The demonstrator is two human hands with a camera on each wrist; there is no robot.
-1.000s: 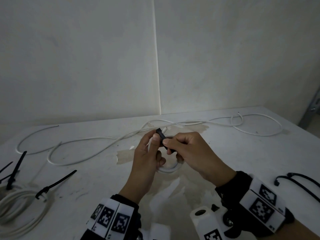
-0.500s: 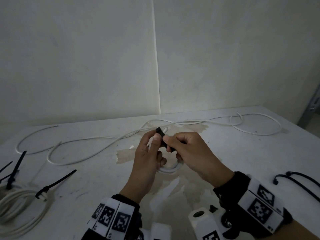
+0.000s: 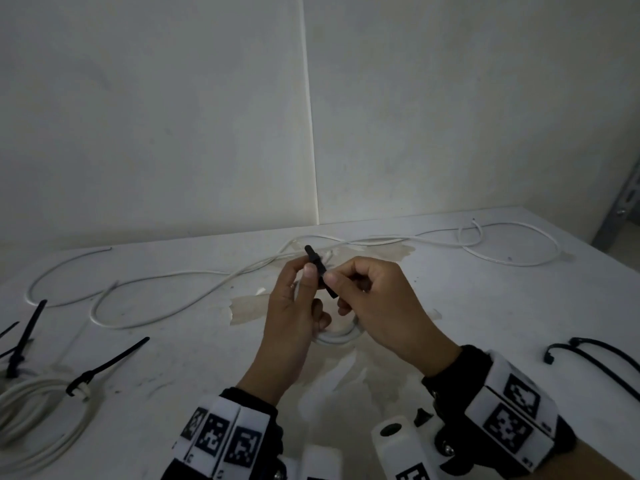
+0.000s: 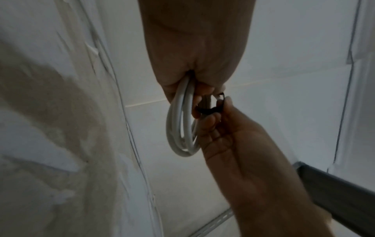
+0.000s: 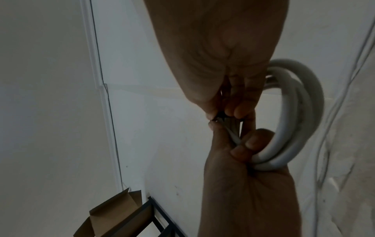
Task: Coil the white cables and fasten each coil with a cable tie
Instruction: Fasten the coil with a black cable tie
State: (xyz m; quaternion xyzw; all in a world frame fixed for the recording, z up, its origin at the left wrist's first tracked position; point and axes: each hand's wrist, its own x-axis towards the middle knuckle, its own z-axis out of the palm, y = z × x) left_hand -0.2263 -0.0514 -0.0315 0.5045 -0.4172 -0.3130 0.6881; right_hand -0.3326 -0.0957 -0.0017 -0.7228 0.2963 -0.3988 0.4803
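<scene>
The right hand (image 5: 219, 64) comes down from the top edge, its fingertips (image 5: 239, 110) pinching a black tie (image 5: 220, 116) against the grey-white strands of the coil (image 5: 304, 112). The left hand (image 5: 247, 184) rises from below the coil, its curled fingers wrapped round the coil's lower bend, and the loops arc out to the right of both hands. Left of the coil a pale seam (image 5: 105, 96) runs down the wall, a brown cardboard box (image 5: 113, 213) stands at the bottom left beside a dark frame (image 5: 160, 213), and a thin loose cable (image 5: 343, 89) trails on the surface right of the coil.
</scene>
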